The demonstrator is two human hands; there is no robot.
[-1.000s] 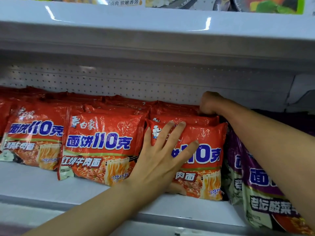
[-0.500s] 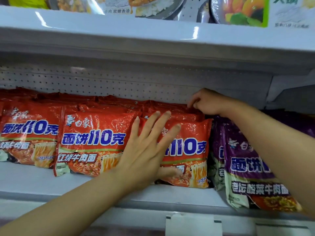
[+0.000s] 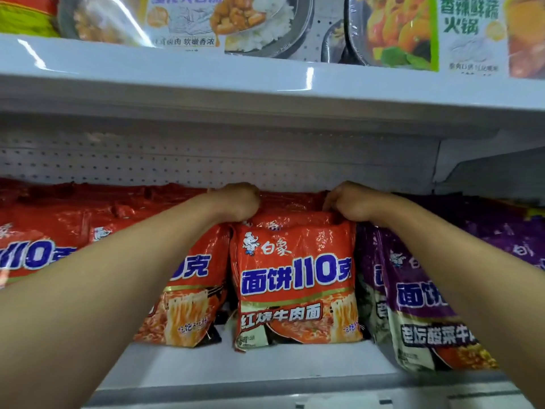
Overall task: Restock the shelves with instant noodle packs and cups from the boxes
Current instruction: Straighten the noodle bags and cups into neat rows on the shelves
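A red noodle multipack (image 3: pixel 296 284) stands upright at the middle of the white shelf (image 3: pixel 265 361), the front one of a row of red packs. My left hand (image 3: pixel 237 203) grips the top left of that row, fingers curled over the pack tops. My right hand (image 3: pixel 349 206) grips the top right corner of the same row, knuckles toward me. More red packs (image 3: pixel 188 290) stand to the left, partly hidden by my left forearm. Purple noodle packs (image 3: pixel 418 308) lean against the row's right side.
The upper shelf board (image 3: pixel 265 84) hangs close above both hands and carries boxed rice meals (image 3: pixel 188 22) and hotpot boxes (image 3: pixel 413 31). A perforated back wall (image 3: pixel 206 160) closes the shelf. A bare strip of shelf runs in front of the packs.
My left hand left the face of the front red pack and rose to the row's top. My right hand stayed at the top right. The view moved closer and tilted up.
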